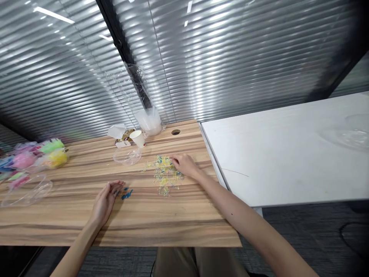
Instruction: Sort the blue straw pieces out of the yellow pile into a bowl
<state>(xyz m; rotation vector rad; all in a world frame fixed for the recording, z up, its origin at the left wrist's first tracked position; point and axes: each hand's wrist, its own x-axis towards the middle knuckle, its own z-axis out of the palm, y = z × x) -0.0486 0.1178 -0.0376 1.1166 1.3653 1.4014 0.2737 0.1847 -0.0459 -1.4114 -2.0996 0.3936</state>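
Over the wooden desk (161,225), you are holding your right hand (186,165), whose grip I cannot tell, and your left hand (105,202), loosely open, with yellow-and-blue shreds (163,163) lying at the right's fingertips and blue pieces (127,195) just beside the left's.

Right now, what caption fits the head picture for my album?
Right hand at a mostly yellow pile, left hand by small blue pieces, on a wooden table.
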